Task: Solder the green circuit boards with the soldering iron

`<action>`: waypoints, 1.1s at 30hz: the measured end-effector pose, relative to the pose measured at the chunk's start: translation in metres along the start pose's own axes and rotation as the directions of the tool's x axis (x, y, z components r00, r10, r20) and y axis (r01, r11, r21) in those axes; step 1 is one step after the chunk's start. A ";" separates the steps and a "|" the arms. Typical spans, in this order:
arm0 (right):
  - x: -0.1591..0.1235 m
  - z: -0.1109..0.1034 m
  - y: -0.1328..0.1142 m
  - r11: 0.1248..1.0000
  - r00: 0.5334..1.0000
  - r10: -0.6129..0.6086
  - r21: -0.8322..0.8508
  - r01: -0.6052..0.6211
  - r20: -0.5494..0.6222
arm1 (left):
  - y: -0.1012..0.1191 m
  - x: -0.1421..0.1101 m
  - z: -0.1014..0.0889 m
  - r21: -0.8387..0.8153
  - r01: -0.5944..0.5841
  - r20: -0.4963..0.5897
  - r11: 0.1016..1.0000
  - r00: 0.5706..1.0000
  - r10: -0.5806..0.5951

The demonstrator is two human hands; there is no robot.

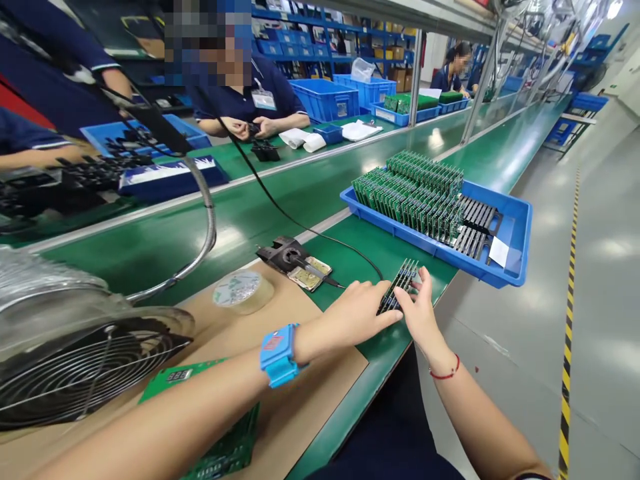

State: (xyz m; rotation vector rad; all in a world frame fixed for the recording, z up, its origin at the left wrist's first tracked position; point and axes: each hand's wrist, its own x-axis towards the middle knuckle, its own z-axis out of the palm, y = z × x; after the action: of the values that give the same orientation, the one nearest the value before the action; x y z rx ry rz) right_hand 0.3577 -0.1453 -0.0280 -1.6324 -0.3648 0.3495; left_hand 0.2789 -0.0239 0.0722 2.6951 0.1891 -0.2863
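Though half-hidden, boards (401,277) seemingly lengthwise forward-right.

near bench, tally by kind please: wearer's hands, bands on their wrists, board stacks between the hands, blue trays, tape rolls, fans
Left hand and right hand: 2
Blue wrist strap and red bracelet: 2
Board stack: 1
Blue tray: 1
Tape roll: 1
Fan: 1
Total: 8

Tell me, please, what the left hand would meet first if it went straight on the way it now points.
The small stack of circuit boards, which the left hand seems to touch; the right hand appears just beyond.
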 end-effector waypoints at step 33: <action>0.050 0.010 0.002 0.920 0.990 -0.081 0.391 0.031 0.112 | -0.019 0.043 -0.018 -0.690 0.266 0.338 0.673 0.941 -0.026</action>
State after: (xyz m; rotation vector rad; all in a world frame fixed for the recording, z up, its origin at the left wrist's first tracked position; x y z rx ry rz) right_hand 0.3985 -0.1143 -0.0314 -1.2100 -0.4085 0.4521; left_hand 0.3207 0.0051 0.0709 1.8021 0.3482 -0.5386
